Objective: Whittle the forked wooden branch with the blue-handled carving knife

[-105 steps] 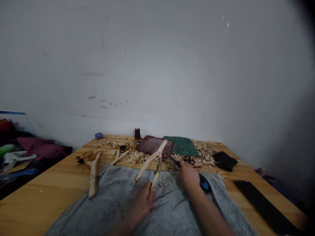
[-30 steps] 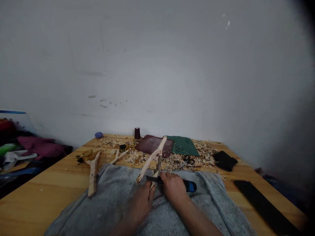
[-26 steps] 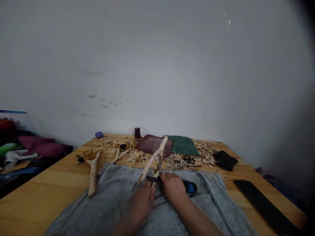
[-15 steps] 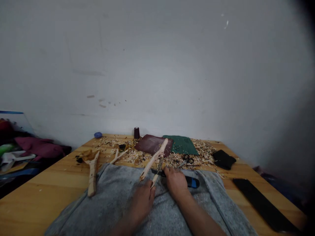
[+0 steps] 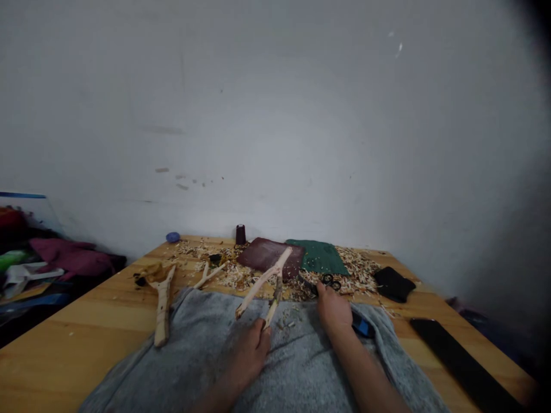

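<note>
Forked branch [image 5: 259, 288], pale and mostly peeled, held above a grey cloth [image 5: 297, 367] at the near side of a wooden table [image 5: 73, 327], close to the middle of the view. Its single stem points away from the person, seen against a maroon sheet [image 5: 258, 254]; its two arms point back toward the person. The left hand [image 5: 252, 347] is closed around the end of one arm, which carries a patch of darker bark, while the other arm is free. The right hand [image 5: 333, 310] is wrapped around a knife [image 5: 363, 326] with a black and blue handle; its dark blade extends toward the branch, apart from it. Just beyond that hand lie scissors with black handles [image 5: 332, 281], partly hidden. Wood shavings [image 5: 359, 265] cover the far part of the table, and a few bits lie on the cloth. A green sheet [image 5: 326, 257] lies beside the maroon one, with a dark thread spool [image 5: 240, 234] upright near the wall [image 5: 275, 126]. To the left rest a smooth Y-shaped wooden piece [image 5: 162, 315] and a smaller forked twig [image 5: 209, 277]; to the right, a black patch [image 5: 394, 284] and a long black flat object [image 5: 462, 361].
</note>
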Demonstrator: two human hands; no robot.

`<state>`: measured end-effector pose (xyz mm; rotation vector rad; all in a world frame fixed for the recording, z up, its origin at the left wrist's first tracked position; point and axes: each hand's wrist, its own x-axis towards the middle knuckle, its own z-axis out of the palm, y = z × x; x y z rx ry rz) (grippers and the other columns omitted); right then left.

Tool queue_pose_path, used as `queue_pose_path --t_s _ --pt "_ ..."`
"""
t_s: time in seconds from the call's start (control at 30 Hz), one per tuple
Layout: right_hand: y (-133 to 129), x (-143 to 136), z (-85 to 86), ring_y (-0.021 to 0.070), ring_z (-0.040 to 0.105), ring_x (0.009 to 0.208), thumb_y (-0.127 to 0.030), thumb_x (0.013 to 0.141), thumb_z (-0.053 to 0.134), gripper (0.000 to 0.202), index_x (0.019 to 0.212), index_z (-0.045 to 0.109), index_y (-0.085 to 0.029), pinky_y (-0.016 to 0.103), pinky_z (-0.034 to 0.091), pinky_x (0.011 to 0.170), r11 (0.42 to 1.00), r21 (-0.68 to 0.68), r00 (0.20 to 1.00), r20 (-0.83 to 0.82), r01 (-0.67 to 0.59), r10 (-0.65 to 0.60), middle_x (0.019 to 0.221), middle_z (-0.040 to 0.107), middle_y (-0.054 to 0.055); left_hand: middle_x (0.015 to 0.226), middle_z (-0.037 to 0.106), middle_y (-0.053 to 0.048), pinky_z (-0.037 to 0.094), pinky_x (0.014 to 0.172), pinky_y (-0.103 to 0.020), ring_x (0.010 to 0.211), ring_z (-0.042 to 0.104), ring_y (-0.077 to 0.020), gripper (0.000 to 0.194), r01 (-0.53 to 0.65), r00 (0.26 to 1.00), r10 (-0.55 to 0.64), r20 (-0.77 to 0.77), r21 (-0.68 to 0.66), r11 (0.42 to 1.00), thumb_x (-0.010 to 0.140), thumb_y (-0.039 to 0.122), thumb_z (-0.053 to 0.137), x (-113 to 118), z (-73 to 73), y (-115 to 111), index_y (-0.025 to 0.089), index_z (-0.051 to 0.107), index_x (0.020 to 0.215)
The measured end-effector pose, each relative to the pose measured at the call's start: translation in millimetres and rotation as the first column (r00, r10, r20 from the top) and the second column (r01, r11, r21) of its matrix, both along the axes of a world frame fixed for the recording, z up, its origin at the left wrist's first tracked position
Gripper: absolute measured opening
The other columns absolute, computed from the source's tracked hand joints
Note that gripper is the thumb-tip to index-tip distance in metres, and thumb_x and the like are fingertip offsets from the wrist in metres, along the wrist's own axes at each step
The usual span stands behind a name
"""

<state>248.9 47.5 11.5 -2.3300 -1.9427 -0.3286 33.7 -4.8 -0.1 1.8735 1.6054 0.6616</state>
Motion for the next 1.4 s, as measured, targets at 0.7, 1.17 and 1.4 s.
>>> queue_pose_path --t_s 0.7,1.17,1.4 --pt "-38.9 -59.1 0.1 0.0165 0.063 0.079 -0.013 0.084 0.043 0.024 0.099 0.059 -0.023 0.024 0.038 0.064 0.840 0.019 0.830 -0.141 -0.543 0.540 0.090 0.068 0.003 0.097 0.069 -0.005 0.045 0.084 -0.031 0.092 0.061 -0.0219 0.031 -0.011 0.996 0.013 0.093 -0.026 1.000 0.086 0.035 0.035 -0.2 11.8 -4.9 0.020 0.061 0.095" --pt "-33.6 -67.3 -2.6 0.0194 0.063 0.081 -0.014 0.086 0.043 0.023 0.102 0.057 -0.023 0.027 0.042 0.069 0.877 -0.008 0.875 -0.057 -0.481 0.480 0.091 0.066 0.005 0.101 0.068 -0.008 0.044 0.087 -0.027 0.098 0.061 -0.0203 0.029 0.020 0.996 -0.025 0.083 0.057 0.998 0.087 0.031 0.036 -1.4 5.5 1.3 0.018 0.060 0.098" --pt "-18.0 -41.0 -4.0 0.0184 0.062 0.085 -0.009 0.085 0.042 0.032 0.111 0.056 -0.023 0.026 0.041 0.071 0.944 0.041 0.943 -0.049 -0.328 0.330 0.093 0.065 0.007 0.100 0.067 -0.006 0.044 0.085 -0.027 0.095 0.060 -0.0179 0.029 0.029 0.989 -0.037 0.141 0.053 0.998 0.088 0.035 0.035 -4.2 -1.2 3.0 0.020 0.055 0.101"
